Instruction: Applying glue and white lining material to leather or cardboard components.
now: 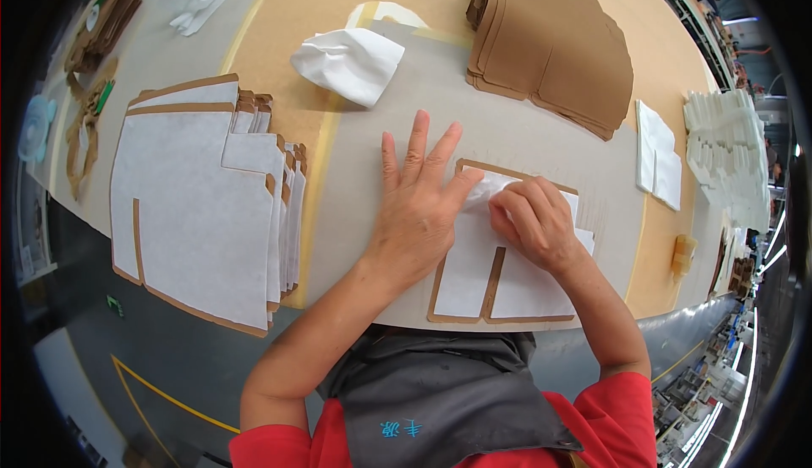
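Note:
In front of me on the table lies a brown leather-like panel (489,286) with a slit, its brown border showing around a white sheet (533,286). My left hand (414,206) is open with fingers spread; its thumb rests at the panel's upper left part. My right hand (537,221) is closed in a pinch at the upper middle of the panel. The white sheet is wrinkled and raised between the left thumb and the right fingers. The right fingertips are partly hidden, but they appear to grip that wrinkled white sheet.
On the left, a stack of white-covered brown panels (199,189) overhangs the table edge. Brown panels (554,41) are piled at the far right. A crumpled white sheet (351,64) lies ahead. White pieces (658,155) and a yellowish bottle (683,255) stand to the right.

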